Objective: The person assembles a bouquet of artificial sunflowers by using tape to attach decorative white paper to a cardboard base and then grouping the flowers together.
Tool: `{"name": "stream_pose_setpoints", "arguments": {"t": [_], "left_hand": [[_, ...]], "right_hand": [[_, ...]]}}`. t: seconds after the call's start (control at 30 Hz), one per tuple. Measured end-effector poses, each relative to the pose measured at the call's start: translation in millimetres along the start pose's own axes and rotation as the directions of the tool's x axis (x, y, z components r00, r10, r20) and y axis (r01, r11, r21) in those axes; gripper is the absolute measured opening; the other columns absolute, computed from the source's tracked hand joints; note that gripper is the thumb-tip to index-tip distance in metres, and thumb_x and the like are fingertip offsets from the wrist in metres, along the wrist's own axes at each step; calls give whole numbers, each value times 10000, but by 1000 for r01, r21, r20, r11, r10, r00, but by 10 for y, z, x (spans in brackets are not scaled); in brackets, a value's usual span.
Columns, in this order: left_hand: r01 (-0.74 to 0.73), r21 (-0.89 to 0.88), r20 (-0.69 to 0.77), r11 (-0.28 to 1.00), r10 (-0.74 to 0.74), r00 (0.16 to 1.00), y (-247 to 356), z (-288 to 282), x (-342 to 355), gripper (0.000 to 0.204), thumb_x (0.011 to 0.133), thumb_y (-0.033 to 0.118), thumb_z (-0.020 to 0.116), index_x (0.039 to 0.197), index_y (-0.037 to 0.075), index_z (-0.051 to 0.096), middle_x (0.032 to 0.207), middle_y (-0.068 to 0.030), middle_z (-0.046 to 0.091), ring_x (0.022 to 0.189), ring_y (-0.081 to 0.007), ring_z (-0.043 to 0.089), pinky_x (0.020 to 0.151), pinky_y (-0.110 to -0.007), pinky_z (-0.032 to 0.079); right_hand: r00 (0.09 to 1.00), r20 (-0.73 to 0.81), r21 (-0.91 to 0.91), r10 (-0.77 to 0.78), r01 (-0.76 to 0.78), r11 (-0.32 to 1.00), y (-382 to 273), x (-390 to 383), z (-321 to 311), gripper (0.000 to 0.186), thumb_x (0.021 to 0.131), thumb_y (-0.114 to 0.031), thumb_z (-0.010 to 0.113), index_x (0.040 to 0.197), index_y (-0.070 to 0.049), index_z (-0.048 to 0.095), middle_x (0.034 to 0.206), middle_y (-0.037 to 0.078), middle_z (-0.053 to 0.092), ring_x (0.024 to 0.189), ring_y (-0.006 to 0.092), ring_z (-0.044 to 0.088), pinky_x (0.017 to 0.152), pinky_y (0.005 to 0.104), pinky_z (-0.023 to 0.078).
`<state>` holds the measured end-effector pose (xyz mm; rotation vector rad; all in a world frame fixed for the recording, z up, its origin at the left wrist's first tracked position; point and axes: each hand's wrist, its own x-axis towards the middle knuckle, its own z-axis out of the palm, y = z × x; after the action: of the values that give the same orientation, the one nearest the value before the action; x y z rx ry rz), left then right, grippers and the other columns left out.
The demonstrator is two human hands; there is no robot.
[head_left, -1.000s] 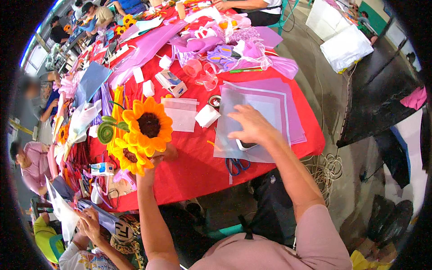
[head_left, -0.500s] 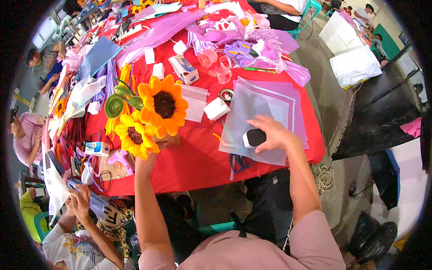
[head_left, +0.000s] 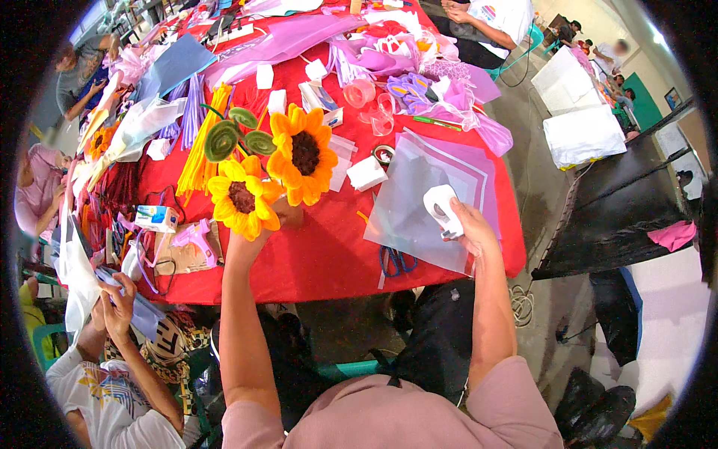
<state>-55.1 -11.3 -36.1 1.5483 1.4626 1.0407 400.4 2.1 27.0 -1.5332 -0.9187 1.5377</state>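
My left hand (head_left: 256,230) is closed round the stems of a bunch of fuzzy sunflowers, mostly hidden behind the blooms. Two heads show, an orange-yellow sunflower (head_left: 304,153) and a yellow sunflower (head_left: 241,197), with curled green fuzzy leaves (head_left: 238,139) above them. In my right hand (head_left: 473,227) is a white tape dispenser (head_left: 441,209), gripped by its near right side and held over translucent wrapping sheets (head_left: 400,213). Dark blue-handled scissors (head_left: 396,262) lie partly under the sheets' near edge. A white block (head_left: 366,173) and a tape roll (head_left: 383,154) sit left of the sheets.
The red-covered table (head_left: 314,254) carries a pink glue gun (head_left: 197,241), a small box (head_left: 156,218), yellow stems (head_left: 206,142), ribbons and purple wrapping. A green pen (head_left: 437,123) lies beyond the sheets. At the left, a co-worker's hands (head_left: 118,303) hold white material.
My right hand has picked up the white tape dispenser from the sheets and tilted it. My left hand with the sunflowers appears a little further right and lower.
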Motion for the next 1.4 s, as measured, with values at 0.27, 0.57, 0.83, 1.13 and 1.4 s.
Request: {"name": "stream_pose_setpoints", "arguments": {"t": [0.27, 0.57, 0.83, 1.13, 1.4], "left_hand": [[-248, -5, -215, 969, 241, 946, 145, 23, -22, 267, 814, 109, 639, 1061, 32, 570, 984, -47, 588, 914, -179, 567, 802, -332, 471], [-211, -256, -181, 943, 168, 969, 455, 3, 14, 437, 759, 20, 656, 1169, 36, 508, 1109, -49, 551, 1021, -201, 541, 889, -344, 452], [-404, -406, -259, 820, 321, 911, 576, 153, 158, 475, 756, 144, 753, 1177, 52, 553, 1125, -24, 608, 1025, -146, 572, 912, -320, 460], [-235, -396, -254, 888, 140, 957, 302, 100, -128, 676, 653, 50, 762, 1269, 49, 485, 1219, -58, 562, 1145, -182, 519, 990, -337, 409], [-76, -5, -516, 997, 62, 855, 380, -16, -732, 527, 677, -8, 677, 1178, 6, 517, 1115, -139, 578, 1043, -229, 583, 881, -329, 488]], "right_hand": [[986, -144, 53, 88, -81, 995, 242, 2, -34, 489, 954, -404, 454, 1132, 42, 543, 836, 173, 625, 579, 271, 634, 453, 411, 551], [898, -363, -820, -249, -181, 543, 397, 150, -162, 422, 923, -284, 422, 808, 57, 643, 711, 251, 635, 672, 384, 653, 587, 463, 519], [639, -328, -916, -696, -35, 400, 468, 2, -445, 240, 816, -223, 580, 852, 7, 637, 847, 207, 652, 803, 379, 620, 737, 447, 475], [634, -459, -682, -623, 198, 704, 526, -6, -312, 183, 781, -49, 623, 946, 25, 654, 913, 186, 666, 836, 296, 644, 763, 377, 506], [506, -391, -722, -769, 349, 597, 504, -294, -189, 179, 830, -122, 615, 943, 5, 673, 886, 157, 680, 807, 234, 637, 761, 347, 489]]}}
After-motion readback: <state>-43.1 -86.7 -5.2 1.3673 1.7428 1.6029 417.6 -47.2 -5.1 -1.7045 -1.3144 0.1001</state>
